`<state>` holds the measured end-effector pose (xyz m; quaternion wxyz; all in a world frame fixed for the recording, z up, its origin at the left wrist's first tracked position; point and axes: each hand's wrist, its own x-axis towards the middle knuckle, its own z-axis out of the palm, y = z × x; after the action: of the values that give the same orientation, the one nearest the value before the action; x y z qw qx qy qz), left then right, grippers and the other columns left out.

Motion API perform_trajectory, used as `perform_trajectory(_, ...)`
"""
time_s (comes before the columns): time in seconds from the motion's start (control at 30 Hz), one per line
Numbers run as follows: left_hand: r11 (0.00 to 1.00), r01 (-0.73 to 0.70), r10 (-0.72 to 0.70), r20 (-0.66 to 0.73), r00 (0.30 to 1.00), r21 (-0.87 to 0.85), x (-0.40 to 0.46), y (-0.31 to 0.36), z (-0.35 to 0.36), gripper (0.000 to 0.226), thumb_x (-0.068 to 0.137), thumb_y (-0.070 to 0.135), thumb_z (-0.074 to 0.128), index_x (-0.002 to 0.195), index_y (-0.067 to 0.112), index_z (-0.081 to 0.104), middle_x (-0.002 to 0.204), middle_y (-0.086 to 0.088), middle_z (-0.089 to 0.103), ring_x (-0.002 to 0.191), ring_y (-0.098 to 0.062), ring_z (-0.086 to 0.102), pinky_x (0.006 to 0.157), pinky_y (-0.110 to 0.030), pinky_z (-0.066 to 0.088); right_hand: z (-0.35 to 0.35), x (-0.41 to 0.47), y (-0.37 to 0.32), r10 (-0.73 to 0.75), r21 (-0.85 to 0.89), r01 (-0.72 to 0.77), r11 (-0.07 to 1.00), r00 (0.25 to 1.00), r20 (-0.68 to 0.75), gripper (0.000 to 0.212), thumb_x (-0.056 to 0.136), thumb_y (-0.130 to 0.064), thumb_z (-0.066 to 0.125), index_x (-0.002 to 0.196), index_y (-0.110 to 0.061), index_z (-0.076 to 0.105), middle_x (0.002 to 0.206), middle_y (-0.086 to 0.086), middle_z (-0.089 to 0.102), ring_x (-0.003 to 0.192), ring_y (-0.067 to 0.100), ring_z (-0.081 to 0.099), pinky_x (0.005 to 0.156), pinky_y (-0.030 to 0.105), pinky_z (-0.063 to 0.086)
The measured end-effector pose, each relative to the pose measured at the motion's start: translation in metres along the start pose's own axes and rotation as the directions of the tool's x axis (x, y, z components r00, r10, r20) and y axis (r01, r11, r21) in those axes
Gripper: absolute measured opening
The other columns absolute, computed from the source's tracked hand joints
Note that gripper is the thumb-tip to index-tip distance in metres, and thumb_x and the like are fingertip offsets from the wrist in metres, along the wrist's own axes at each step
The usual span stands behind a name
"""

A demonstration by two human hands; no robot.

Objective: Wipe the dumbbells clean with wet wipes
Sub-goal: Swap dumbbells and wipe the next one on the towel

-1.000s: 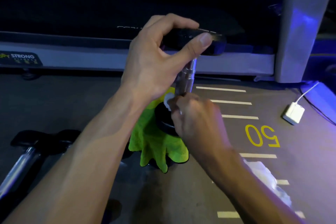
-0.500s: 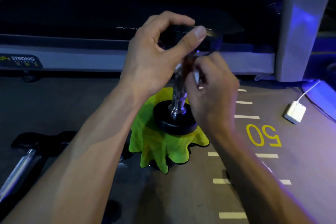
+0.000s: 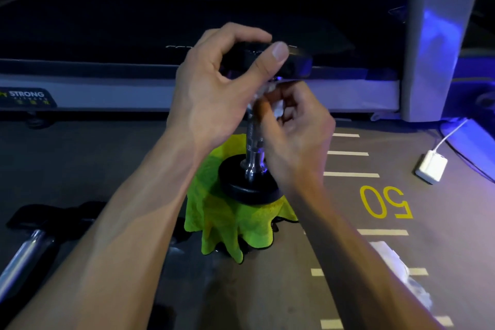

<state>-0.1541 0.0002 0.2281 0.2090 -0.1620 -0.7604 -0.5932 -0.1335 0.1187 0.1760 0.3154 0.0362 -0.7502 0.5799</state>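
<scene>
A dumbbell [image 3: 253, 158] with black end plates and a chrome handle stands upright on a bright green cloth [image 3: 225, 222] in the middle of the floor. My left hand [image 3: 225, 88] grips its top plate between thumb and fingers. My right hand [image 3: 297, 126] pinches a white wet wipe [image 3: 277, 108] against the top of the chrome handle, just under the upper plate. A second dumbbell [image 3: 29, 244] lies on the floor at the lower left, partly behind my left forearm.
A treadmill [image 3: 107, 80] runs across the back, with a grey upright post [image 3: 439, 35] at the right. A white charger with cable [image 3: 431, 166] lies on the floor at the right. White crumpled wipes [image 3: 399, 268] lie beside my right forearm. Floor markings read 50.
My right hand slid the wipe from the bottom of the chrome handle up to its top, just under the upper plate. My left hand kept holding the top plate.
</scene>
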Motion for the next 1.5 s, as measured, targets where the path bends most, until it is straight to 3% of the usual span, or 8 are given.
perform_trajectory(0.13, 1.0, 0.011, -0.011, 0.006, 1.0, 0.006, 0.003, 0.002, 0.001, 0.027, 0.089, 0.054, 0.073, 0.108, 0.034, 0.074, 0.111, 0.004, 0.07, 0.102, -0.004, 0.066, 0.088, -0.024, 0.053, -0.003, 0.011, 0.003, 0.171, 0.271, -0.156, 0.95, 0.985, -0.032, 0.003, 0.094, -0.01, 0.067, 0.092, -0.009, 0.069, 0.077, 0.001, 0.072, 0.067, 0.009, 0.061, 0.066, 0.032, 0.051)
perform_trajectory(0.3, 0.999, -0.002, 0.003, 0.024, 1.0, -0.04, -0.002, 0.001, 0.002, 0.029, 0.089, 0.051, 0.074, 0.109, 0.03, 0.074, 0.111, 0.002, 0.069, 0.103, -0.009, 0.068, 0.095, -0.039, 0.057, -0.001, 0.006, 0.011, 0.326, 0.34, -0.29, 0.894, 0.944, -0.05, 0.009, 0.101, -0.018, 0.066, 0.093, -0.015, 0.069, 0.079, 0.001, 0.072, 0.073, 0.013, 0.064, 0.072, 0.043, 0.057)
perform_trajectory(0.5, 1.0, 0.007, -0.007, 0.013, 1.0, -0.011, 0.004, 0.0, 0.003, 0.028, 0.089, 0.054, 0.071, 0.109, 0.034, 0.073, 0.112, 0.002, 0.069, 0.105, -0.012, 0.069, 0.092, -0.045, 0.059, 0.002, 0.002, -0.009, 0.011, 0.09, -0.009, 0.996, 1.0, -0.021, 0.009, 0.092, -0.023, 0.072, 0.085, -0.018, 0.069, 0.073, 0.0, 0.062, 0.058, 0.009, 0.05, 0.057, 0.033, 0.042)
perform_trajectory(0.77, 0.997, 0.04, -0.038, 0.029, 0.999, -0.074, 0.006, -0.003, -0.004, 0.016, 0.088, 0.051, 0.064, 0.098, 0.038, 0.066, 0.104, 0.008, 0.068, 0.094, 0.0, 0.061, 0.085, -0.021, 0.048, -0.027, 0.004, 0.007, 0.114, 0.1, -0.133, 0.986, 0.978, 0.173, 0.012, 0.095, -0.008, 0.068, 0.098, -0.02, 0.066, 0.077, 0.009, 0.065, 0.065, 0.026, 0.059, 0.062, 0.053, 0.053)
perform_trajectory(1.0, 0.988, 0.048, -0.049, -0.003, 0.999, -0.145, 0.003, -0.008, -0.011, 0.023, 0.083, 0.047, 0.053, 0.094, 0.028, 0.06, 0.09, 0.015, 0.059, 0.087, -0.002, 0.054, 0.081, -0.02, 0.041, -0.046, -0.019, 0.026, 0.183, -0.233, -0.086, 0.969, 0.883, 0.432, 0.018, 0.09, -0.004, 0.069, 0.091, -0.021, 0.075, 0.093, -0.007, 0.068, 0.075, 0.003, 0.063, 0.068, 0.012, 0.044)
perform_trajectory(1.17, 0.987, 0.032, -0.031, 0.007, 0.999, -0.155, 0.001, -0.01, -0.015, 0.017, 0.089, 0.045, 0.057, 0.096, 0.029, 0.06, 0.098, 0.007, 0.061, 0.091, -0.005, 0.056, 0.087, -0.024, 0.044, -0.042, -0.024, 0.023, 0.225, -0.278, -0.091, 0.956, 0.836, 0.5, 0.014, 0.094, -0.032, 0.073, 0.088, -0.02, 0.072, 0.096, -0.006, 0.068, 0.084, 0.009, 0.064, 0.074, 0.03, 0.052)
perform_trajectory(1.33, 0.993, 0.041, -0.043, -0.02, 0.999, -0.115, 0.001, -0.009, -0.014, 0.013, 0.09, 0.048, 0.06, 0.093, 0.036, 0.06, 0.102, 0.002, 0.062, 0.092, -0.005, 0.055, 0.087, -0.022, 0.043, -0.031, -0.04, 0.013, -0.085, -0.348, 0.23, 0.909, 0.919, 0.386, 0.013, 0.091, -0.023, 0.074, 0.081, -0.015, 0.071, 0.083, -0.002, 0.064, 0.078, 0.015, 0.06, 0.07, 0.02, 0.042)
perform_trajectory(1.5, 0.995, 0.027, -0.027, 0.0, 1.0, -0.097, 0.001, -0.005, -0.009, 0.008, 0.091, 0.046, 0.062, 0.092, 0.038, 0.061, 0.109, -0.008, 0.064, 0.091, -0.003, 0.057, 0.084, -0.021, 0.045, 0.0, -0.059, -0.009, -0.066, -0.542, 0.322, 0.776, 0.897, 0.438, 0.018, 0.089, -0.02, 0.059, 0.084, -0.016, 0.076, 0.089, 0.002, 0.063, 0.084, 0.028, 0.059, 0.065, 0.032, 0.046)
